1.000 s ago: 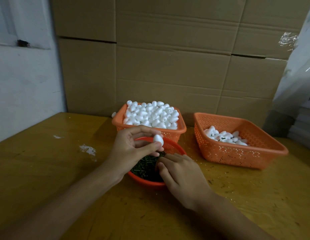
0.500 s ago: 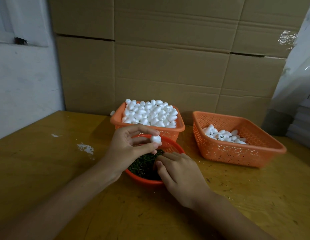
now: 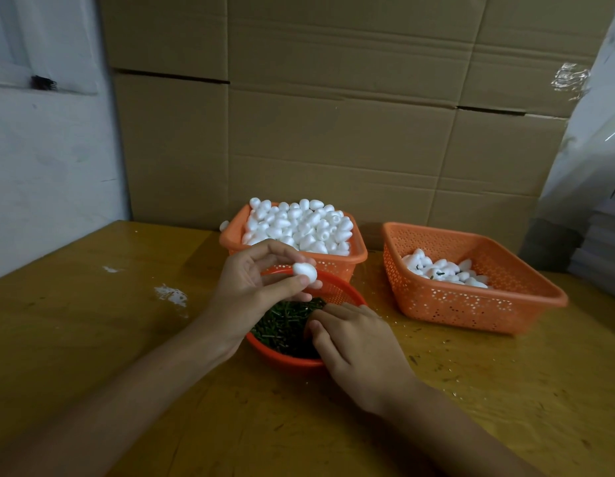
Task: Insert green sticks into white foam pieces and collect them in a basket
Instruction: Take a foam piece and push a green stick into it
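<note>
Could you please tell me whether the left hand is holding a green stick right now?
No, the left hand pinches a foam piece above the bowl.

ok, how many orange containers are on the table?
3. The heaped basket of white foam pieces at back centre; the part-filled basket to its right; the round bowl of green sticks in front. None look hidden.

1 white egg-shaped foam piece (image 3: 305, 272) hangs pinched above green sticks (image 3: 282, 327) in a red bowl (image 3: 285, 360) — pieces with sticks (image 3: 443, 271) lie in the orange basket (image 3: 478, 304).
</note>
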Motion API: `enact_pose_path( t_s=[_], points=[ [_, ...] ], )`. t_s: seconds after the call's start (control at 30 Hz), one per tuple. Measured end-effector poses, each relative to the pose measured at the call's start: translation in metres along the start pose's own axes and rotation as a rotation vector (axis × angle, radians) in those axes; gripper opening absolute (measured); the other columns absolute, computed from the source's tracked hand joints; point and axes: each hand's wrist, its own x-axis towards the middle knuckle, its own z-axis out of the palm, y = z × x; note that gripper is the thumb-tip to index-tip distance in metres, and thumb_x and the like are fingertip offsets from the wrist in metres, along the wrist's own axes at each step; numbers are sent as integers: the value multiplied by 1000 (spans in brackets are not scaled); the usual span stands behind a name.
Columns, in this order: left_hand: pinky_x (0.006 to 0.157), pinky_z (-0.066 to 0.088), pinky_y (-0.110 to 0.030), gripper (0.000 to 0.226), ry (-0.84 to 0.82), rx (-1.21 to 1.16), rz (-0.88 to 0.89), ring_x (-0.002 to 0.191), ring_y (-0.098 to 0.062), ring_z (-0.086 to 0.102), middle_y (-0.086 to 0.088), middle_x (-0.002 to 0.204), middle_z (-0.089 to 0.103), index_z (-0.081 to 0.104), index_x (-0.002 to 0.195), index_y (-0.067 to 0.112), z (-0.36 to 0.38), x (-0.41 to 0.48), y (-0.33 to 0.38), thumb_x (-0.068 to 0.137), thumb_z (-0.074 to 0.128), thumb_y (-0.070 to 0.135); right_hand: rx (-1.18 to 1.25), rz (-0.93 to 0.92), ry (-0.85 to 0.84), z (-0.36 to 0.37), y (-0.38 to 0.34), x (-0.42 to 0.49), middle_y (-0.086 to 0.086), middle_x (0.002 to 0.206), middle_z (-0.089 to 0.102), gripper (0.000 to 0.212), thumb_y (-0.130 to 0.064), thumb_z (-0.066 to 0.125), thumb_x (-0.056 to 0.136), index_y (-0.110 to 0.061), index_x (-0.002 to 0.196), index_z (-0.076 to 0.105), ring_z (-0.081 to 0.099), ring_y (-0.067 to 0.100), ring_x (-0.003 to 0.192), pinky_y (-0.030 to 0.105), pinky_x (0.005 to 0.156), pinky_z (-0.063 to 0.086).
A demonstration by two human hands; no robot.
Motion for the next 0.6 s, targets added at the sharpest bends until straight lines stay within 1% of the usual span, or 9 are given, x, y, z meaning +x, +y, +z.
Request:
enact_pose_path(
  t_s=[0.1,0.27,0.37,0.47,0.53,0.6],
  points=[
    [75,64,-31,17,3,-12,-3,99,-40,77,-17,114,76,72,94,14,-1,0,1,84,82,6,3,-2,3,0,0,0,-11,96,60,61,-50,5,101,-27,99,61,53,10,88,35,86,40],
    [76,63,-31,17,-6,-15,-6,100,-40,77,-16,114,76,71,91,14,-1,-1,0,85,77,-1,0,-2,3,-1,0,-1,-11,95,60,61,-50,4,101,-27,98,61,52,10,88,34,85,39],
    [75,63,-31,17,0,-7,-7,100,-40,77,-16,114,76,72,88,17,-1,-1,1,82,77,2,2,-9,2,-1,0,-1,-11,95,60,61,-50,5,101,-27,98,61,52,9,87,32,83,37],
    [75,63,-31,17,-3,-8,-2,100,-40,77,-17,114,76,72,88,15,-1,0,1,81,76,0,12,-6,6,-1,1,-1,-11,93,59,58,-50,7,102,-27,96,60,51,9,85,33,82,38],
    [75,63,-31,18,-3,-1,5,100,-39,77,-18,113,76,72,88,13,-1,0,1,80,76,-2,38,-12,-2,-2,2,0,-11,94,61,53,-49,13,101,-27,97,61,52,10,87,34,83,37],
    [76,63,-32,18,-5,11,12,100,-39,77,-18,113,76,71,88,10,-2,-1,0,78,77,-4,89,-21,-40,-5,5,3,-11,101,65,41,-46,28,100,-27,102,65,56,9,95,35,88,37]
  ],
)
